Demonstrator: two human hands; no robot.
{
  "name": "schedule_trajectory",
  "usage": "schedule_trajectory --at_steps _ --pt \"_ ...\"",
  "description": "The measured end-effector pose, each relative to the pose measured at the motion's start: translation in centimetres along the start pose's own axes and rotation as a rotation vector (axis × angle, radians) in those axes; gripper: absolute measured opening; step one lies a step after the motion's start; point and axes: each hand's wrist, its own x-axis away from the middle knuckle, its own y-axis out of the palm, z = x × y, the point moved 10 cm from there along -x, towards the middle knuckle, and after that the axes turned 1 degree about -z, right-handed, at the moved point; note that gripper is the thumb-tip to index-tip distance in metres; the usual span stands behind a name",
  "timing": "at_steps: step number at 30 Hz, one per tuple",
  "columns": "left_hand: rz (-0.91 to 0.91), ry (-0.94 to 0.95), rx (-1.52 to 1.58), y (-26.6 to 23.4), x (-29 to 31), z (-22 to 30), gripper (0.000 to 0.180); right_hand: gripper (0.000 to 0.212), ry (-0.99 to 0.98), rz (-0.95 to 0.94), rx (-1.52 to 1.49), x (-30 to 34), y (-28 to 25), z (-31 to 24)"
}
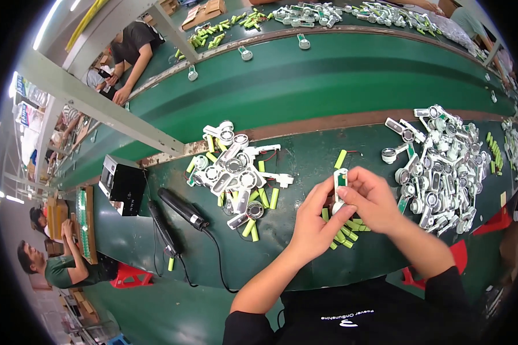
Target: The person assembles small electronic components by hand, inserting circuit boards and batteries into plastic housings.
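Mini-fan housing (341, 177) gripped by left hand (313, 224) and right hand (376, 202), above yellow-green batteries (342, 237) toward the front edge of the bench (270, 259).

And there's room, centre of the frame: bare green benchtop (306, 158) runs up between the left hand (315, 227) and the centre-left heap of white parts (230, 167)! One yellow-green cell (341, 158) juts in just above. Far right, a big mound (443, 172) blocks; lower left, a thick black tool (181, 208) and a slimmer one (164, 230) trail cords; upper left, a pale beam (112, 106) cuts across.
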Motion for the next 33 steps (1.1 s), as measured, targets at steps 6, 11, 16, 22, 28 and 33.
schedule_trajectory --at_steps 6,11,16,22,28,33 --pt "0.023 -0.384 0.233 -2.1 0.5 -5.6 0.03 0.031 0.31 0.034 -0.368 0.9 -0.7 3.1" --pt "0.198 -0.448 0.562 -4.3 -0.3 -4.2 0.028 0.023 -0.243 0.184 0.613 -2.7 -6.7 -4.2" --pt "0.247 -0.416 0.303 -7.8 -0.9 -4.2 0.03 0.032 -0.688 -0.39 1.645 -4.2 -4.0 -3.8" --pt "0.097 -0.154 -0.275 -6.9 -0.7 -2.5 0.048 0.01 -0.852 -0.618 1.708 -5.4 -4.3 -1.3" --pt "0.136 -0.115 -0.473 -7.8 -1.1 -1.2 0.039 0.011 -0.749 -0.404 1.402 -6.1 -4.7 -3.4" --pt "0.229 0.095 -0.465 -8.0 -1.1 1.3 0.033 0.007 -0.462 0.063 0.555 -4.8 -5.5 -6.3"
